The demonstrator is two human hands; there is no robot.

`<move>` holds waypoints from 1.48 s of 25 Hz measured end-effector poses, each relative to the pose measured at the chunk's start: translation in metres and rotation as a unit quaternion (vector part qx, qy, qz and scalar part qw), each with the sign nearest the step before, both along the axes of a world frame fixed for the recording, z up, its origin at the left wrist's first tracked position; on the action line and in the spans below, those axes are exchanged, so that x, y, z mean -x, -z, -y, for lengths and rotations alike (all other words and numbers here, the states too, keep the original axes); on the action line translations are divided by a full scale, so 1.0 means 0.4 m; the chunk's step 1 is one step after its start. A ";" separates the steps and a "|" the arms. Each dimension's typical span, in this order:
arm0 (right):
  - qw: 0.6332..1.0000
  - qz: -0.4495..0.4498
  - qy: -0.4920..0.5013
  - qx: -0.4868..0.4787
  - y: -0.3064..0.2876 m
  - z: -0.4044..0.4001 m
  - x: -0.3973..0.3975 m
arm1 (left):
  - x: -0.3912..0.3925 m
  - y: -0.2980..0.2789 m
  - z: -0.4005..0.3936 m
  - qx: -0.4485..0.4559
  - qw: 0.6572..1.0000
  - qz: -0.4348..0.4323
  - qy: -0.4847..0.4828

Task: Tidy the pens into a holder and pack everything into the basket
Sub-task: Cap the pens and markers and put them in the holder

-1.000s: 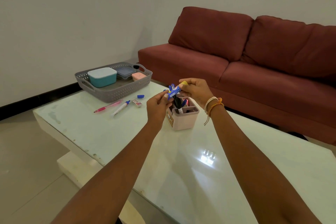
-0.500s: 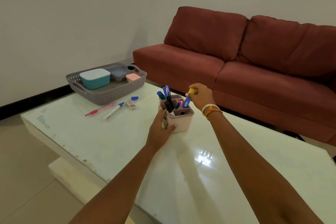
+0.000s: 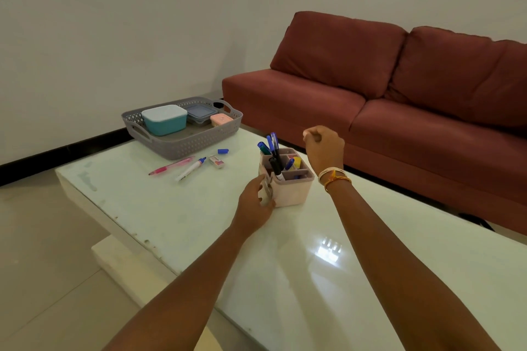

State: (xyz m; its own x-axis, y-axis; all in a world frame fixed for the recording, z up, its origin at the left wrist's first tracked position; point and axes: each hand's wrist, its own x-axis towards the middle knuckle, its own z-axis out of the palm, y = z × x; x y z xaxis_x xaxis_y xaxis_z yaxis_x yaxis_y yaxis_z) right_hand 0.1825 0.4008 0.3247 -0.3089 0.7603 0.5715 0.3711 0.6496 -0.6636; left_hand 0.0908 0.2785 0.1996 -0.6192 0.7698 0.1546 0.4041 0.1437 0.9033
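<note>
**Inspector:** Report both hands and the holder.

**Me:** My left hand point(image 3: 254, 199) rests against the near-left wall of the pink pen holder point(image 3: 288, 182), palm and fingers curved around its corner and bracing it; I do not lift it. My right hand point(image 3: 323, 148) hovers above and just behind the holder, fingers curled loosely in, and I see nothing in it. The holder stands upright on the white table point(image 3: 199, 225), with several pens point(image 3: 274, 148) leaning in its compartments and a yellow-capped item point(image 3: 297, 162) low inside.

**Inspector:** What lies outside it?

**Me:** A pink pen point(image 3: 171, 166), a white marker with a blue tip point(image 3: 190, 169), a small eraser point(image 3: 217, 161) and a loose blue cap point(image 3: 223, 151), all on the table just in front of the grey basket point(image 3: 182, 139). The basket holds a teal lidded box point(image 3: 164, 120), a grey-blue box point(image 3: 199, 112) and a small pink box point(image 3: 220, 120).

**Inspector:** Handling assessment?

**Me:** I judge the holder light, rigid plastic with smooth walls, and top-heavy from the leaning pens. I would clasp it low across two opposite walls and keep it level. The loose pens look thin, stiff and prone to roll on the glossy top; a pinch at mid-barrel should do. The cap and eraser need fingertips only.
</note>
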 end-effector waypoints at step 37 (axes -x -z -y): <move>0.973 0.061 -0.157 0.155 -0.125 0.087 0.142 | 0.122 0.005 0.135 0.140 0.948 -0.284 -0.031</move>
State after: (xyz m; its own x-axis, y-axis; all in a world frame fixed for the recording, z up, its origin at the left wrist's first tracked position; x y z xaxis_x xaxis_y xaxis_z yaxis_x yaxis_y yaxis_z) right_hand 0.1255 0.3658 0.3745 -0.6048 0.7478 0.2738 0.2757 0.5191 -0.8090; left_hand 0.0421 0.2246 0.1978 -0.5429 0.7946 0.2718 0.7972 0.3858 0.4643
